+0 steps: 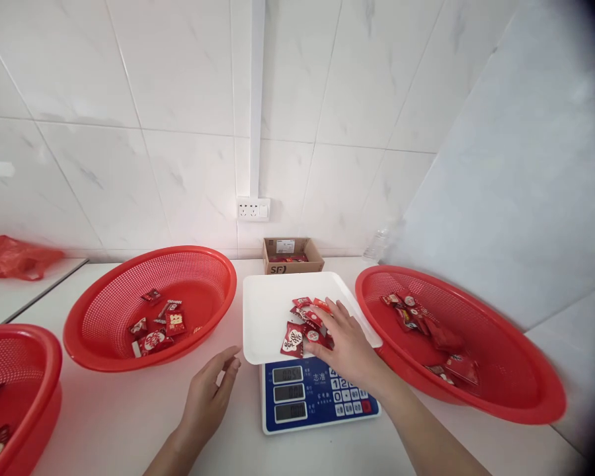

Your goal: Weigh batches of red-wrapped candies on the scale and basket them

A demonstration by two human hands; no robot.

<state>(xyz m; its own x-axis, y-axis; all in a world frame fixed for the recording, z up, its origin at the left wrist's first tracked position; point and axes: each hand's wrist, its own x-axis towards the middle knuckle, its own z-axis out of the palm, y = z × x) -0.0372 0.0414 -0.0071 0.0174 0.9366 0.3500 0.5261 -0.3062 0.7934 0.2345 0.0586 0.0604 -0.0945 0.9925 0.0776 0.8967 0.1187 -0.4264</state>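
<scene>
Over the right part of a white scale tray (265, 297), my right hand (347, 344) has its fingers spread on or just above a small pile of red snack packets (293, 338). It partly hides the packets, and I see none gripped. Below the tray is the scale's blue panel (320, 396) with several number keys and dim displays. My left hand (211, 393) is at the tray's near left corner, fingers loosely bent and apart, with nothing in it.
Red perforated baskets with packets stand at the left (151, 264), the right (506, 330) and the near left edge (44, 357). Behind the tray sits a cardboard box (295, 266) holding red packets. A red plastic bag (17, 258) lies far left, near the tiled wall.
</scene>
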